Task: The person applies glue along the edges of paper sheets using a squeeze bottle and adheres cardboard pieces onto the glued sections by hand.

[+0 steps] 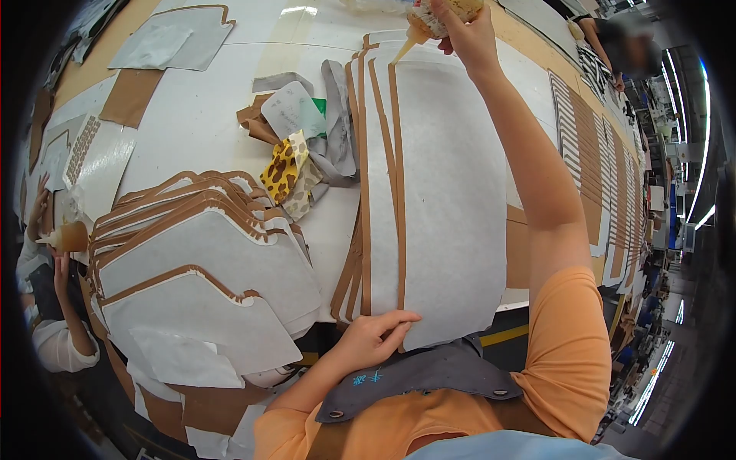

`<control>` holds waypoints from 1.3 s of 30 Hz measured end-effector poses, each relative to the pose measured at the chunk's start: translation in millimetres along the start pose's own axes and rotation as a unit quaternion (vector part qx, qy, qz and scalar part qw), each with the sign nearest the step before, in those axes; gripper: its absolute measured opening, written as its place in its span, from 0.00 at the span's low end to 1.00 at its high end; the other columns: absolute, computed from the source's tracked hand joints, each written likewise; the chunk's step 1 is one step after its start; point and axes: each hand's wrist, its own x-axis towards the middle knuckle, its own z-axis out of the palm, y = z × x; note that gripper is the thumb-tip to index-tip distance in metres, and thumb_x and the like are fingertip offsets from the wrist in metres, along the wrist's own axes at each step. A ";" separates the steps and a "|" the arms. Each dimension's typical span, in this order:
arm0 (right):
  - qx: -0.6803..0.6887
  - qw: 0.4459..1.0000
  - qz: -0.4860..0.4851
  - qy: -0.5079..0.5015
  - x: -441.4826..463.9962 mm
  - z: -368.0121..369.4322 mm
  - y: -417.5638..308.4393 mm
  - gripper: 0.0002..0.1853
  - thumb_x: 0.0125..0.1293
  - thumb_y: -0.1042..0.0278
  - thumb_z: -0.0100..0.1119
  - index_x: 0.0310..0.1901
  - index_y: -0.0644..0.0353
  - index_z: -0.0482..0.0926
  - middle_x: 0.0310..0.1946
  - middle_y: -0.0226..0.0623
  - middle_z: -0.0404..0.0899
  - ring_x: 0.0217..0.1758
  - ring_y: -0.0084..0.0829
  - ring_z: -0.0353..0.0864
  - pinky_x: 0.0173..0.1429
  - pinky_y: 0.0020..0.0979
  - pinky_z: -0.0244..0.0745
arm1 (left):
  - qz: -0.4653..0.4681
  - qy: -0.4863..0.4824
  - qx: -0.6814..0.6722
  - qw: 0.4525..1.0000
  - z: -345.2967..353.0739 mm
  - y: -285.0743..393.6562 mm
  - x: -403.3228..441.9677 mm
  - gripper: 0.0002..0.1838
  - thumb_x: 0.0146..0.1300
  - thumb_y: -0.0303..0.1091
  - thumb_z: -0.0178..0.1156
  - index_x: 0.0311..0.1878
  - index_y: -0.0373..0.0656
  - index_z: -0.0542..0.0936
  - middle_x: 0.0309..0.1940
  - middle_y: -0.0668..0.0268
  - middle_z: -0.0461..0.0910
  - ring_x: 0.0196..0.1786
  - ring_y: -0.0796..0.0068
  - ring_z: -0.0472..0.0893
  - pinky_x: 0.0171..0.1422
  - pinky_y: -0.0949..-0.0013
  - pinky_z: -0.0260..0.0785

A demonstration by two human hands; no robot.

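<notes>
A pile of scraps (284,170) lies on the white table (207,107) just left of the long panels, its grey strips (335,126) reaching close to their edges. Farther left and nearer is a fanned stack of shaped panels (207,241) with brown borders. A brown sheet (132,97) and a pale shaped panel (172,46) lie at the far left, and striped pieces (586,146) line the right side. At the left edge another person (65,341) has a second bottle (72,237) at hand; one more person (598,42) stands at the far right.

The top panel (452,192) lies in front of the wearer, over other brown-edged panels that show in steps along its left side. Its long axis runs from near to far, and its brown strip follows the left edge. The squeeze bottle (438,17) is above its far end, tilted, the nozzle pointing nearward and left to the strip's far end; contact cannot be told.

The wearer's right hand (465,34) is wrapped around the bottle. The left hand (376,337) has its fingers partly bent at the panel's near-left corner; whether it pinches the edge cannot be told.
</notes>
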 end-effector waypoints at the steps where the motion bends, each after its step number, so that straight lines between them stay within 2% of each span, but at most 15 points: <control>1: -0.004 1.000 0.008 -0.003 0.7 0.1 0.0 0.30 0.60 0.52 0.63 0.53 0.65 0.61 0.30 0.37 0.75 0.16 0.19 0.71 0.15 0.19 0.65 | -0.002 -0.001 0.000 1.000 0.0 -0.1 -0.2 0.11 0.63 0.26 0.55 0.48 0.42 0.80 0.23 0.68 0.79 0.24 0.87 0.73 0.28 0.81 0.64; 6: -0.006 1.000 0.002 -0.016 0.3 0.7 -0.5 0.29 0.60 0.51 0.62 0.52 0.64 0.63 0.30 0.36 0.76 0.16 0.18 0.71 0.14 0.20 0.65 | -0.022 -0.022 0.008 0.999 -3.4 3.1 0.4 0.11 0.63 0.26 0.55 0.48 0.41 0.80 0.24 0.68 0.79 0.24 0.88 0.73 0.28 0.81 0.64; 9: 0.019 0.998 0.003 -0.062 -6.2 -3.0 -10.5 0.27 0.60 0.53 0.62 0.51 0.63 0.65 0.29 0.35 0.76 0.16 0.18 0.70 0.13 0.20 0.64 | -0.016 -0.018 0.009 1.000 -2.0 -0.9 -0.4 0.11 0.63 0.26 0.55 0.48 0.41 0.80 0.24 0.68 0.79 0.24 0.87 0.73 0.28 0.81 0.64; 15: 0.027 0.995 0.070 -0.062 -23.7 -9.3 -14.9 0.24 0.61 0.55 0.61 0.51 0.63 0.67 0.27 0.33 0.76 0.14 0.18 0.70 0.12 0.19 0.63 | -0.004 -0.006 -0.001 1.000 -0.4 -2.4 -0.5 0.11 0.63 0.26 0.55 0.48 0.41 0.80 0.24 0.68 0.79 0.25 0.87 0.74 0.29 0.81 0.65; 18: -0.006 0.995 0.072 -0.063 -35.8 -14.0 -0.8 0.29 0.56 0.45 0.64 0.45 0.65 0.70 0.25 0.36 0.76 0.14 0.20 0.71 0.14 0.19 0.64 | -0.001 -0.002 0.000 1.000 0.1 -2.9 -0.8 0.11 0.63 0.25 0.55 0.47 0.40 0.80 0.26 0.67 0.80 0.26 0.88 0.75 0.30 0.81 0.66; 24: 0.049 0.988 0.103 -0.101 -57.4 -18.5 -12.1 0.28 0.57 0.47 0.64 0.44 0.65 0.70 0.23 0.34 0.75 0.12 0.18 0.68 0.13 0.19 0.62 | -0.011 -0.004 -0.010 1.000 -0.4 -1.4 -1.0 0.10 0.63 0.25 0.55 0.47 0.40 0.80 0.25 0.68 0.80 0.26 0.88 0.75 0.30 0.81 0.66; 27: 0.092 0.985 0.119 -0.083 -40.1 -21.4 -20.1 0.25 0.61 0.54 0.61 0.50 0.62 0.67 0.27 0.33 0.76 0.15 0.18 0.70 0.13 0.19 0.64 | 0.007 0.011 -0.009 1.000 1.8 -2.0 -0.5 0.10 0.63 0.25 0.55 0.47 0.40 0.80 0.24 0.69 0.80 0.25 0.88 0.74 0.30 0.81 0.66; 30: 0.087 0.996 0.036 -0.009 -29.4 -16.6 -11.8 0.27 0.61 0.52 0.61 0.52 0.62 0.65 0.28 0.35 0.76 0.16 0.19 0.71 0.14 0.19 0.67 | -0.013 -0.001 -0.001 1.000 0.0 0.3 -0.7 0.11 0.62 0.24 0.55 0.47 0.40 0.80 0.23 0.69 0.80 0.25 0.89 0.74 0.29 0.81 0.65; 31: 0.102 0.993 0.023 -0.053 -24.0 -18.9 -7.2 0.29 0.60 0.51 0.62 0.53 0.62 0.62 0.30 0.36 0.75 0.17 0.19 0.72 0.15 0.19 0.68 | -0.015 -0.003 -0.001 1.000 -0.4 0.8 -0.6 0.11 0.62 0.24 0.55 0.47 0.40 0.80 0.23 0.69 0.80 0.25 0.89 0.74 0.29 0.81 0.65; 34: 0.069 0.997 0.035 0.004 -19.2 -11.8 5.3 0.31 0.59 0.51 0.63 0.54 0.62 0.60 0.31 0.37 0.75 0.17 0.20 0.72 0.15 0.19 0.68 | -0.020 -0.002 -0.004 1.000 -0.6 2.0 -0.7 0.11 0.63 0.26 0.55 0.47 0.40 0.80 0.23 0.67 0.80 0.23 0.86 0.74 0.28 0.80 0.65; 36: 0.068 0.997 0.029 0.001 -20.3 -10.3 5.4 0.30 0.60 0.52 0.62 0.53 0.63 0.61 0.31 0.37 0.75 0.17 0.19 0.72 0.14 0.19 0.67 | -0.015 0.004 -0.011 1.000 -0.1 2.8 -0.7 0.10 0.63 0.28 0.55 0.47 0.42 0.80 0.23 0.63 0.79 0.21 0.81 0.75 0.27 0.76 0.67; 39: 0.059 0.996 0.062 -0.028 -23.3 -13.6 -2.3 0.28 0.61 0.54 0.62 0.53 0.63 0.62 0.31 0.37 0.75 0.16 0.19 0.71 0.14 0.20 0.66 | -0.008 0.004 0.000 1.000 0.3 -0.7 -0.7 0.10 0.63 0.28 0.55 0.47 0.41 0.80 0.23 0.63 0.80 0.21 0.81 0.75 0.27 0.76 0.67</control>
